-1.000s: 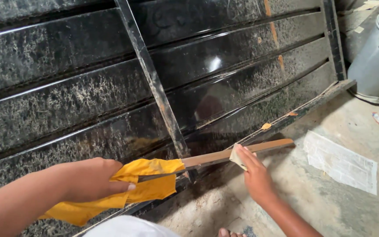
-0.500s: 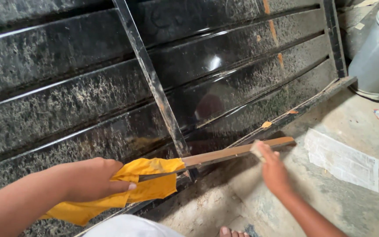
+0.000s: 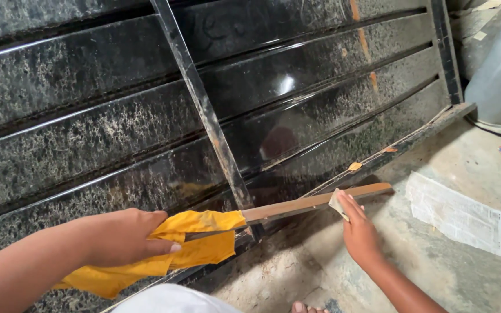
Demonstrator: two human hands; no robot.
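One head-worn view — looking down, close, over both forearms toward the stone slabs (image 3: 117, 133) and floor (image 3: 459, 272).

1. I see a black metal gate (image 3: 320, 98) with speckled horizontal slats filling most of the view.
2. A rusty upright bar (image 3: 204, 110) crosses it.
3. A grey drum (image 3: 497, 81) stands at the right.
4. A paper sheet (image 3: 456, 211) lies on the concrete floor (image 3: 436, 266).

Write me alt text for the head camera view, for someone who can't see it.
A left hand grips one end of a long flat metal strip through a yellow cloth, while the right hand presses a small pale pad against the strip near its far end. Behind stands a black slatted metal gate on a concrete floor.
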